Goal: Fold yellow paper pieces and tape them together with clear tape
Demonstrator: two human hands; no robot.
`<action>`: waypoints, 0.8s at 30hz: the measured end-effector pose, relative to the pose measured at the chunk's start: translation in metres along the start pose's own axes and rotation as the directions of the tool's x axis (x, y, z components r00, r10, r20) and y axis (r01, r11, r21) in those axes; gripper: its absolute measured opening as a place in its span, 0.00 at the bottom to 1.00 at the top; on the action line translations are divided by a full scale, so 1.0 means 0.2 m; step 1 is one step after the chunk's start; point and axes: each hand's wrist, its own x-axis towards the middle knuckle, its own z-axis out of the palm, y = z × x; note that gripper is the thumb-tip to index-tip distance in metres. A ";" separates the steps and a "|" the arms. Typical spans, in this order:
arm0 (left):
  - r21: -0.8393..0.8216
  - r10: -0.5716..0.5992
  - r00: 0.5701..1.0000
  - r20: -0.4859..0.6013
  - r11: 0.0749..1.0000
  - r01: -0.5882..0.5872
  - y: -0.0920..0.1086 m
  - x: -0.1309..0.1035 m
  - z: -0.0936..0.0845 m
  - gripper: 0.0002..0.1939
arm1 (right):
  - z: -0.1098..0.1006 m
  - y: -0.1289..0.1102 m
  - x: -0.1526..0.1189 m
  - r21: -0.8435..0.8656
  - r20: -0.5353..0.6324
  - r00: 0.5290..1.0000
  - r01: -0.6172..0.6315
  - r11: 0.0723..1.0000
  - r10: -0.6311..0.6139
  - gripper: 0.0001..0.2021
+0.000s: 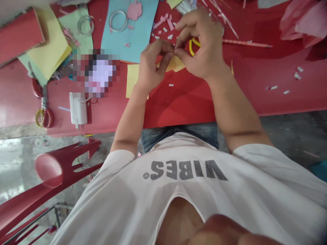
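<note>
My left hand (154, 64) and my right hand (203, 46) meet over the red table, thumbs and index fingers pinched together. Between the fingertips is a tiny yellowish bit, too small to make out. Just below the fingers shows a piece of yellow paper (176, 64); I cannot tell whether it is held or lying. Another yellow sheet (131, 80) lies partly under my left wrist. A yellow loop handle (193, 46) shows behind my right palm, the rest of it hidden. Small pink paper strips (166, 22) and white scraps lie beyond my fingers.
A blue sheet (127, 47) carries a tape ring (118, 21) and a pink paper flower (134, 10). Scissors (44, 105) and a white power bank (78, 109) lie left. A pink-striped stick (246, 43) lies right. A red plastic chair (76, 170) stands below the table edge.
</note>
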 end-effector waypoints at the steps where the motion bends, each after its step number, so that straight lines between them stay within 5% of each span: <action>1: -0.021 -0.004 1.000 -0.013 1.000 0.003 0.01 0.00 0.00 0.05 | 0.00 0.01 0.00 0.008 -0.005 1.000 -0.001 1.000 0.001 0.26; 10: -0.157 -0.090 0.981 -0.170 0.986 0.063 -0.01 0.03 0.04 0.13 | 0.00 0.01 0.02 -0.041 0.048 0.999 -0.024 0.999 0.026 0.19; 15: -0.280 -0.213 0.918 -0.336 0.953 0.118 -0.13 0.03 0.04 0.18 | 0.04 0.10 0.02 0.127 -0.031 0.986 -0.159 0.979 0.164 0.21; 19: -0.307 -0.237 0.911 -0.336 0.942 0.132 -0.20 0.03 0.03 0.18 | 0.12 0.24 0.01 0.361 0.017 0.969 -0.235 0.902 0.246 0.22; 24: -0.363 -0.214 0.942 -0.257 0.925 0.111 -0.11 0.03 0.01 0.20 | 0.17 0.35 0.01 0.390 0.017 0.955 -0.278 0.878 0.295 0.21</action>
